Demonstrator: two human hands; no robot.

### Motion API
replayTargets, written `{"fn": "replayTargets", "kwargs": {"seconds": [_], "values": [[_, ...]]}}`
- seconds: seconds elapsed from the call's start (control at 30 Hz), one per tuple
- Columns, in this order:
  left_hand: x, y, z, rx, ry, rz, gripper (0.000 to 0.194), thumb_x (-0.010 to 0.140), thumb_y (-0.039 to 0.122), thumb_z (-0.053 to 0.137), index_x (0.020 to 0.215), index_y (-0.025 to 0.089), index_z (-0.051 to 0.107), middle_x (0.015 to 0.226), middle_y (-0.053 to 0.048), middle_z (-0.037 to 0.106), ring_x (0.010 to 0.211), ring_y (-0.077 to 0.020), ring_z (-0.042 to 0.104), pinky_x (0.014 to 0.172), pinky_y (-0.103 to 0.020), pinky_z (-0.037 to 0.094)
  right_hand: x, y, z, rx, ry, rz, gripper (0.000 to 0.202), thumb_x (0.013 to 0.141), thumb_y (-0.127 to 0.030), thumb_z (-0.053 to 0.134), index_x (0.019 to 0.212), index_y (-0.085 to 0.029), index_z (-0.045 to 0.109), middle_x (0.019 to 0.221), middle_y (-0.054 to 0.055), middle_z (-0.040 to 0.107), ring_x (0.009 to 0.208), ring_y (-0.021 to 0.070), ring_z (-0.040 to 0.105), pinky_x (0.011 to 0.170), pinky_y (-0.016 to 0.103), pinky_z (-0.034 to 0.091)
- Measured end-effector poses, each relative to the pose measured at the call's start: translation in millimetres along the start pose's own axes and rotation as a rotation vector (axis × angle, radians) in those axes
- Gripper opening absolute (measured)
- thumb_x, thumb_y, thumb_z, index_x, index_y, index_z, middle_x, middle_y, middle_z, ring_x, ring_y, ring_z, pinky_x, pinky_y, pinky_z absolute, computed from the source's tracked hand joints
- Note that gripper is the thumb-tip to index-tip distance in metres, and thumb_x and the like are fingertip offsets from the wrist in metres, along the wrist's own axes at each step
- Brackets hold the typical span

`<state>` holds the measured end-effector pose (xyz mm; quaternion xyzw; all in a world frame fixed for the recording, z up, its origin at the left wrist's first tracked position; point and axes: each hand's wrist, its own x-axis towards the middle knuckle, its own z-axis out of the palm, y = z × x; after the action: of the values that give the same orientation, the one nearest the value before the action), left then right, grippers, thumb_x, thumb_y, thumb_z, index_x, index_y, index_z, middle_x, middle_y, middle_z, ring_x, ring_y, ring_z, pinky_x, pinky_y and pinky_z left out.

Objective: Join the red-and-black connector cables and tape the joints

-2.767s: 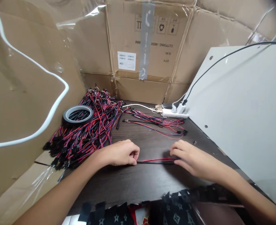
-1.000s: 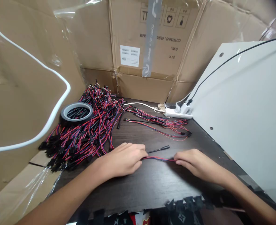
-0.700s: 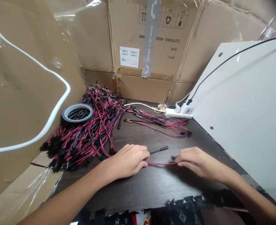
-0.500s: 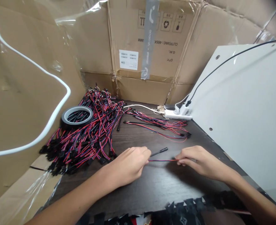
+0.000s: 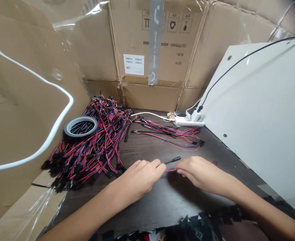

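Note:
Low over the dark table [image 5: 162, 204], my left hand [image 5: 143, 175] is closed on a thin red-and-blue cable [image 5: 172, 170]. My right hand [image 5: 200, 174] pinches the same cable a short way to the right, and a short stretch shows between the hands. A black cable end with a round plug [image 5: 175, 159] sticks out beyond my left fingers, pointing right. Past the back of my right hand, a bit of red wire [image 5: 214, 163] shows. What lies inside my left fist is hidden.
A big heap of red, blue and black cables [image 5: 107, 134] fills the left, with a tape roll [image 5: 94, 125] on it. A smaller cable bundle [image 5: 172, 131] lies behind my hands. A white power strip [image 5: 189, 122] stands at the back; a white panel [image 5: 263, 100] bounds the right.
My right hand has moved left along the cable, closer to my left hand, so the stretch between them is shorter. Red wire now shows behind my right hand. The view has shifted slightly.

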<state>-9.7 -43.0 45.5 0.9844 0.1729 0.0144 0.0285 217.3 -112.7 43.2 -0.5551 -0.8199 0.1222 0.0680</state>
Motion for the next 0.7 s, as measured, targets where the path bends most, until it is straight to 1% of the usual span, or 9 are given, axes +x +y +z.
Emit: {"fn": "replayTargets", "kwargs": {"seconds": [0.07,0.13,0.2,0.27,0.37,0.43,0.57,0.7], "values": [[1.0,-3.3,3.7,0.024,0.002,-0.007,0.019,0.091,0.007,0.036,0.097,0.021,0.048,0.09,0.0,0.06,0.065,-0.0145,0.052,0.055,-0.031,0.023,3.4,-1.4,1.4,-0.002,-0.023,-0.001,0.025,0.09,-0.014,0.042,0.075,-0.018,0.062,0.071,0.003,0.065,0.066,0.0155,0.059,0.062,0.026,0.036],[2.4,-7.6,6.9,-0.007,0.005,-0.036,0.013,0.094,0.015,0.037,0.097,0.021,0.049,0.086,0.001,0.062,0.065,-0.0149,0.054,0.054,-0.031,0.021,3.6,0.2,2.4,0.025,-0.009,-0.046,0.026,0.09,-0.014,0.041,0.078,-0.018,0.063,0.073,0.004,0.066,0.067,0.0158,0.058,0.063,0.027,0.036],[4.0,-11.8,8.4,-0.046,0.017,-0.07,0.013,0.097,0.023,0.037,0.093,0.021,0.05,0.083,0.002,0.064,0.066,-0.015,0.056,0.053,-0.03,0.021,0.8,4.5,3.1,0.09,0.027,-0.093,0.027,0.093,-0.019,0.04,0.084,-0.018,0.066,0.077,0.006,0.067,0.07,0.0164,0.058,0.065,0.027,0.037],[5.8,-15.5,8.3,-0.061,0.032,-0.084,0.019,0.097,0.027,0.037,0.088,0.019,0.052,0.081,0.001,0.065,0.068,-0.0152,0.058,0.054,-0.03,0.021,-3.8,10.7,3.2,0.196,0.054,-0.085,0.032,0.096,-0.028,0.039,0.086,-0.017,0.067,0.077,0.006,0.067,0.07,0.0157,0.058,0.065,0.027,0.037],[8.0,-19.7,7.2,-0.061,0.063,-0.083,0.025,0.097,0.027,0.036,0.081,0.018,0.053,0.081,0.0,0.066,0.072,-0.0156,0.059,0.056,-0.029,0.023,-10.2,20.8,2.0,0.35,0.06,0.001,0.04,0.097,-0.04,0.038,0.083,-0.015,0.067,0.071,0.004,0.065,0.066,0.0137,0.055,0.062,0.025,0.038],[9.0,-21.8,7.0,-0.068,0.076,-0.089,0.026,0.097,0.026,0.037,0.08,0.017,0.054,0.081,0.0,0.066,0.072,-0.0155,0.06,0.057,-0.029,0.025,-12.5,26.4,1.0,0.406,0.046,0.039,0.042,0.096,-0.043,0.039,0.083,-0.015,0.067,0.071,0.003,0.064,0.065,0.013,0.053,0.061,0.024,0.038],[9.9,-25.5,8.5,-0.12,0.038,-0.063,0.023,0.095,0.021,0.039,0.082,0.017,0.058,0.081,0.0,0.067,0.073,-0.0151,0.06,0.059,-0.028,0.03,-12.6,32.7,1.7,0.357,-0.009,0.005,0.041,0.097,-0.041,0.039,0.082,-0.015,0.066,0.069,0.002,0.062,0.063,0.0122,0.05,0.062,0.025,0.036],[8.1,-29.2,7.9,-0.201,0.022,-0.06,0.021,0.093,0.017,0.042,0.093,0.018,0.062,0.088,-0.001,0.068,0.077,-0.0153,0.061,0.065,-0.027,0.037,-10.4,36.2,4.7,0.271,-0.043,-0.026,0.038,0.098,-0.036,0.036,0.081,-0.016,0.063,0.072,0.002,0.062,0.067,0.0127,0.05,0.068,0.026,0.034]]}}
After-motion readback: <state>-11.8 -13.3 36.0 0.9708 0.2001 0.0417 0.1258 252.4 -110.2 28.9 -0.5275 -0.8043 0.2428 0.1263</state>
